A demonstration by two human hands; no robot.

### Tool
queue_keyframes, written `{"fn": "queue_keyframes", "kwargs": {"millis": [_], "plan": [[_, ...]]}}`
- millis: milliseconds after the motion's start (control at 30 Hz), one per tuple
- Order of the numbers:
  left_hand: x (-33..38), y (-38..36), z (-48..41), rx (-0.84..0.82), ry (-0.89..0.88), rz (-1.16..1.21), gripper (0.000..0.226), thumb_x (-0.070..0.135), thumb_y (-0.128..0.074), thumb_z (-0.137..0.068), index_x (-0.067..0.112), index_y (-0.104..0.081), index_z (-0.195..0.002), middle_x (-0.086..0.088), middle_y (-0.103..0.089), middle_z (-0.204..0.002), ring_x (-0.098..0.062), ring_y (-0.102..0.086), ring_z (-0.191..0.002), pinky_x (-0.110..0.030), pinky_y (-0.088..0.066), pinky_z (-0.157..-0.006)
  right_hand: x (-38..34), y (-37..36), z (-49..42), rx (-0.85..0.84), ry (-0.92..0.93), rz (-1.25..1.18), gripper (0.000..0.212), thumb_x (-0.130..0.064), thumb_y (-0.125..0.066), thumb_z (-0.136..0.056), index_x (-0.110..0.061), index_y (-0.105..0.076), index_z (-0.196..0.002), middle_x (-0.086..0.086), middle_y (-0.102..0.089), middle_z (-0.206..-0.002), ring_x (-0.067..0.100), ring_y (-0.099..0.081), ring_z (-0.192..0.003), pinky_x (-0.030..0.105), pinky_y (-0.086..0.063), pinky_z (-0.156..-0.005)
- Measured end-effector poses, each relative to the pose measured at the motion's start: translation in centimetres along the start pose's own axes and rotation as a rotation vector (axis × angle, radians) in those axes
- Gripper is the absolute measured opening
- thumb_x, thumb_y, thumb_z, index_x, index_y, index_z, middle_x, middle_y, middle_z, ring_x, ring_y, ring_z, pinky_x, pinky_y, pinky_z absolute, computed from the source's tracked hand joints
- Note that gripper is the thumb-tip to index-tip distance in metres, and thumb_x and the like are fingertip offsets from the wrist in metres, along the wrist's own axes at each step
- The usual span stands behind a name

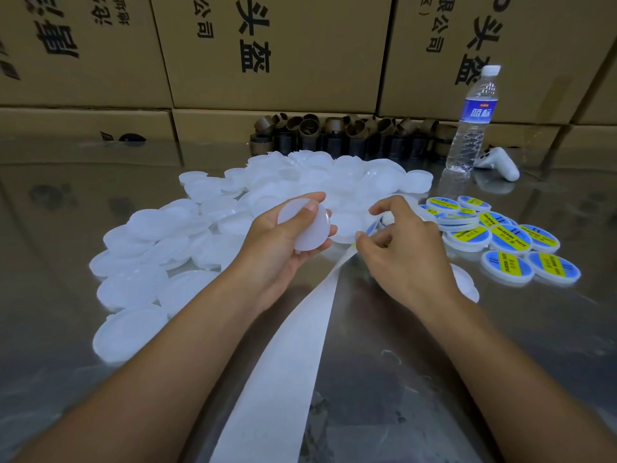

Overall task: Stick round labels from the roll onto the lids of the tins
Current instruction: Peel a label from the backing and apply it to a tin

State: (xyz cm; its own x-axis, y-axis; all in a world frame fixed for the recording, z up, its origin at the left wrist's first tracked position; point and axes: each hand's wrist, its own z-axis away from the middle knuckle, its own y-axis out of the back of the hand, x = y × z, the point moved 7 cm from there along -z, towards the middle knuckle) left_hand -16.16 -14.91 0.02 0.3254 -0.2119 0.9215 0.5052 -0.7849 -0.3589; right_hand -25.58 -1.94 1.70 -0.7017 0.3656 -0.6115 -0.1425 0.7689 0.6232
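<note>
The left hand (283, 243) is cupped palm up, fingers and thumb curled round a plain white lid (304, 226). The lid is tilted, with its flat top turned towards the right hand. The thumb lies across the lid's upper edge and the fingertips show past its far rim.

The right hand (402, 250) is at 3 o'clock from the lid, close by but not touching it. Its fingers are bent in tight, and thumb and forefinger nip a blue-and-yellow label (372, 227) at the top end of the white strip (287, 355). The hand hides most of the label. The strip runs from there towards 6 o'clock, between the two forearms, flat on the shiny table (434, 362).

Blank lids (157, 235) lie heaped from 9 to 12 o'clock of the left hand. Labelled lids (507, 237) sit in overlapping rows at 3 o'clock of the right hand.

A water bottle (472, 128) stands at 1 o'clock, and cartons (283, 61) line the back of the table.
</note>
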Motion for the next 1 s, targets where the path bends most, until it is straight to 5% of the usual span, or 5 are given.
{"fn": "queue_keyframes", "kwargs": {"millis": [100,400,567,800,1000], "plan": [[-0.2,0.0,-0.1,-0.004,0.015,0.018,0.015,0.015,-0.052,-0.097,0.016,-0.066,-0.097,0.002,-0.075,-0.083,-0.016,-0.072,-0.077,-0.027,-0.059,-0.072,0.2,-0.2,-0.1,-0.037,-0.061,-0.102,0.035,-0.017,-0.058,-0.083,-0.026,-0.047,-0.114,-0.004,-0.066,-0.071,0.001,-0.054,-0.07,0.005,-0.037,-0.056],[-0.2,-0.2,0.1,0.011,0.041,0.039,0.015,0.013,-0.049,-0.098,0.013,-0.065,-0.096,0.001,-0.074,-0.079,-0.016,-0.071,-0.072,-0.026,-0.059,-0.07,0.2,1.2,-0.5,0.103,-0.161,-0.422,0.037,-0.001,-0.061,-0.08,-0.028,-0.059,-0.106,-0.009,-0.064,-0.097,-0.001,-0.063,-0.082,0.027,-0.053,-0.075],[-0.1,-0.1,0.1,0.045,0.051,0.014,0.017,0.013,-0.049,-0.099,0.017,-0.066,-0.096,0.002,-0.074,-0.081,-0.015,-0.07,-0.076,-0.032,-0.056,-0.079,-0.2,2.2,-0.3,0.185,-0.172,-0.702,0.034,0.005,-0.062,-0.08,-0.025,-0.064,-0.096,-0.009,-0.071,-0.092,-0.001,-0.068,-0.071,0.017,-0.052,-0.062],[-0.6,-0.2,0.5,0.047,0.145,0.0,0.019,0.021,-0.05,-0.099,0.014,-0.067,-0.104,0.002,-0.072,-0.075,-0.01,-0.065,-0.055,-0.018,-0.047,-0.044,-1.0,1.8,-0.2,0.065,-0.17,-0.904,0.031,0.008,-0.067,-0.077,-0.019,-0.066,-0.092,-0.003,-0.075,-0.084,0.007,-0.07,-0.076,0.016,-0.052,-0.065],[-1.8,-0.4,0.6,-0.013,0.318,-0.181,0.054,0.06,-0.046,-0.09,0.017,-0.078,-0.08,-0.01,-0.075,-0.086,-0.021,-0.07,-0.073,-0.026,-0.055,-0.064,-2.0,0.4,0.2,-0.162,-0.145,-0.882,0.008,-0.011,-0.073,-0.079,-0.017,-0.069,-0.083,-0.002,-0.073,-0.071,0.006,-0.066,-0.063,0.012,-0.048,-0.06]]}}
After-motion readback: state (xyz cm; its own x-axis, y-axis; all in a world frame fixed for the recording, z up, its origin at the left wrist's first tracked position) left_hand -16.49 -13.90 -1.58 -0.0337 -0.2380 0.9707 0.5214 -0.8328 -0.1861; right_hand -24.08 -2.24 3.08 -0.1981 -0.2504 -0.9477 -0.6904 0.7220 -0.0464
